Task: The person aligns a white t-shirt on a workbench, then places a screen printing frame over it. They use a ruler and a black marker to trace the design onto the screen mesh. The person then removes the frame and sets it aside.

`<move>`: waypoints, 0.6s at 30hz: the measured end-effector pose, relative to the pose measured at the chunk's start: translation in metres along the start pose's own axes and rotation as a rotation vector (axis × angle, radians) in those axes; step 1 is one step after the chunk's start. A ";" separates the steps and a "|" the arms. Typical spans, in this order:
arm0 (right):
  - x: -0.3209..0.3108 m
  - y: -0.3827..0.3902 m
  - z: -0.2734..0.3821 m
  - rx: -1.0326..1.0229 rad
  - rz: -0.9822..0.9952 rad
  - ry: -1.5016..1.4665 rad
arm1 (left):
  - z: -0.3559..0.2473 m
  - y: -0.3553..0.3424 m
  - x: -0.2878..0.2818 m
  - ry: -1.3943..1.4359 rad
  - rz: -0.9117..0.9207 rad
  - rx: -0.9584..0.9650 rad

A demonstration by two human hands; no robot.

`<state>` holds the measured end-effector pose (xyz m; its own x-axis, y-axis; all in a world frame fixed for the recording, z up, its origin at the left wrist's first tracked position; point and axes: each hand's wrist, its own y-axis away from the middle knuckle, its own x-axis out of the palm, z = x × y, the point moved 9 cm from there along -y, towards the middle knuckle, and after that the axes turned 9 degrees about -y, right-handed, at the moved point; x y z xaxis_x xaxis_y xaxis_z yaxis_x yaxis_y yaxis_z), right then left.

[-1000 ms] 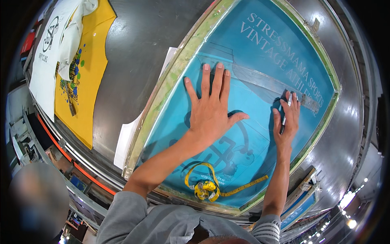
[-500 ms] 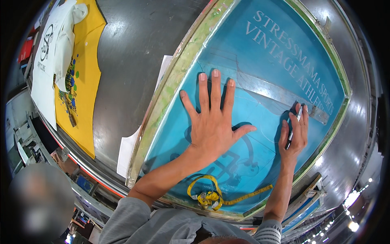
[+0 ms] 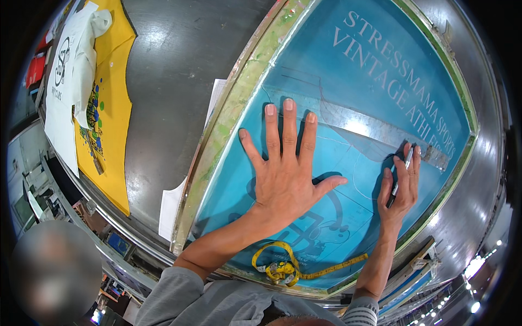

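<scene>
My left hand (image 3: 284, 176) lies flat with fingers spread on the blue mesh of a screen-printing frame (image 3: 241, 103). Its fingertips reach the lower edge of a long clear ruler (image 3: 356, 124), which lies slanted across the mesh. At the ruler's right end, my right hand (image 3: 401, 190) is closed round a silver and black pen (image 3: 408, 158), with its fingertips by the ruler. Thin curved and straight lines show on the mesh below the ruler. A yellow tape measure (image 3: 283, 270), partly coiled, rests on the mesh close to my body, between my forearms.
Left of the frame stretches a dark metal table (image 3: 168, 81). On its far side lie a yellow printed cloth (image 3: 117, 163) and a white printed cloth (image 3: 61, 127). White paper (image 3: 172, 212) sticks out from under the frame. A blurred person (image 3: 57, 271) is at lower left.
Both hands keep their places on the mesh and ruler. The whole view has shifted slightly, with the frame's right side appearing a little farther right.
</scene>
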<state>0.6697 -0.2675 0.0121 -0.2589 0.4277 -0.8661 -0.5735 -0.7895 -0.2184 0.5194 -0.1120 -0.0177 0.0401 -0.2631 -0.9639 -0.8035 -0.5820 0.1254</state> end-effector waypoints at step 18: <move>0.001 0.001 -0.002 0.018 -0.007 -0.008 | -0.001 0.001 0.004 -0.020 -0.003 0.005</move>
<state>0.6703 -0.2692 0.0104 -0.2609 0.4369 -0.8609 -0.5890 -0.7785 -0.2166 0.5193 -0.1143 -0.0216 0.0310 -0.2462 -0.9687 -0.8064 -0.5788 0.1213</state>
